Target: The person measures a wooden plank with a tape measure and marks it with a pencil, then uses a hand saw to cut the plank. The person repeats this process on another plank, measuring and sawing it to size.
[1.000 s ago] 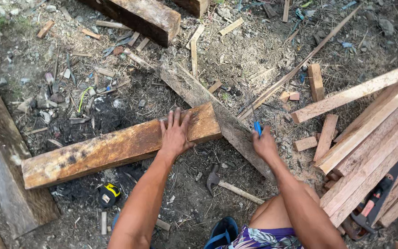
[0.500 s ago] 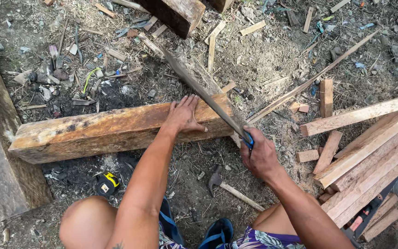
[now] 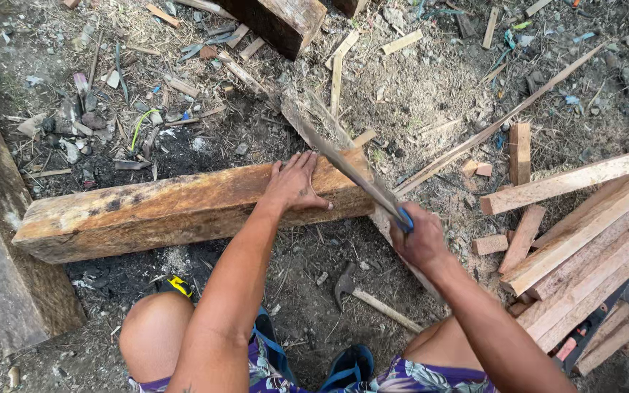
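Bare dirt strewn with wood chips and offcuts lies below me, with a stack of pale slats (image 3: 584, 225) off to my right. The fingers of my left hand (image 3: 296, 182) are spread flat and pressed on top of the thick beam (image 3: 161, 211), near its right end, gripping nothing, just pinning it down. My right hand (image 3: 418, 236) is closed tight around the blue handle of the saw (image 3: 343, 164), whose long blade runs up and left, crossing over the beam's end just beside my left fingertips. The beam lies crosswise on the ground in front of my knees. To cut well I judge I should keep the left hand weighted and the thumb clear of the blade, hold the blade square to the wood, and use long, even strokes. A hammer (image 3: 369, 295) rests on the dirt between my legs, and a dark block (image 3: 282, 22) sits further off.
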